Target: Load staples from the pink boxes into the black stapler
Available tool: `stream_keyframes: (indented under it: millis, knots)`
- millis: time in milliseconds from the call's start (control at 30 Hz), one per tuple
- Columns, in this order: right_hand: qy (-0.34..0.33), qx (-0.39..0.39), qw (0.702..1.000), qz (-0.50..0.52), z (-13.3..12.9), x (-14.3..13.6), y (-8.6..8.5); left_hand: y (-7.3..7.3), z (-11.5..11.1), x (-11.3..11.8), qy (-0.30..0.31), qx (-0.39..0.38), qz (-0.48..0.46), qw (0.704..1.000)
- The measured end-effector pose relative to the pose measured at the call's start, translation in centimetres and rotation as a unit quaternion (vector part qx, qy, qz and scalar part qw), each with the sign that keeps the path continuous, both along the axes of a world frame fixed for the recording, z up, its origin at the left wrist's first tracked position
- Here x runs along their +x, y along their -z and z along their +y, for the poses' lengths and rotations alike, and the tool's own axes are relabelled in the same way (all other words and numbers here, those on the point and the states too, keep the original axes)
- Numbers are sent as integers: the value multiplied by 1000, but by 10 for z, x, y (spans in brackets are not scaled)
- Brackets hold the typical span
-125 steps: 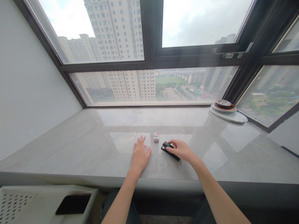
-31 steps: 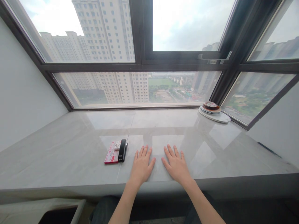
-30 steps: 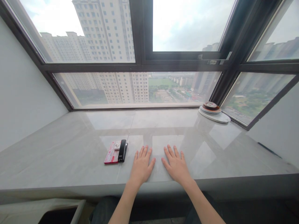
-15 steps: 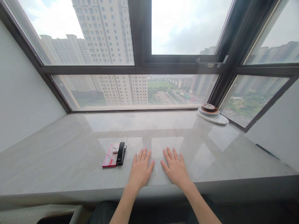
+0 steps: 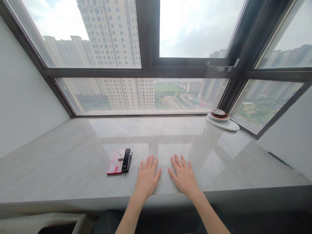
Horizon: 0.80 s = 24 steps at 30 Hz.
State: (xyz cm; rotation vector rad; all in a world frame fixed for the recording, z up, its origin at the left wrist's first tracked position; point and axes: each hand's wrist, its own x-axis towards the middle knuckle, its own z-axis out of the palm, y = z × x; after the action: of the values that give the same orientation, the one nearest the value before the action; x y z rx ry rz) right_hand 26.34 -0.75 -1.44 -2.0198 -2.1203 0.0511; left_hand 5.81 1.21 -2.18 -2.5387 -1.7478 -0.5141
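Both palms lie flat on the pale stone sill (image 5: pixel 80 182), close to its front edge. My left hand (image 5: pixel 147 180) has its fingers stretched forward and thumb out, holding nothing. A short gap separates it from my right hand (image 5: pixel 183 178), which is likewise spread and holds nothing. Left of my left hand, and apart from it, is a black stapler (image 5: pixel 126 160). It lies lengthwise at the right side of a red-and-white flat box or packet (image 5: pixel 115 167), with a small white-and-red box (image 5: pixel 120 154) on top near the stapler.
At the back right corner a stack of plates and round dishes (image 5: pixel 220 117) sits by the window frame (image 5: pixel 235 87). White walls (image 5: pixel 26 97) close in the sill on both sides. A light-coloured open container or drawer (image 5: pixel 60 219) shows below the front edge at left.
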Motion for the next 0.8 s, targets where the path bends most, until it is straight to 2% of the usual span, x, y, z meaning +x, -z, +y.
stream_keyframes:
  millis: [800]
  knots:
    - [-2, 15, 1000, 0, -4, -3, 1, -1, -5, 0, -3, -3, -2, 1000]
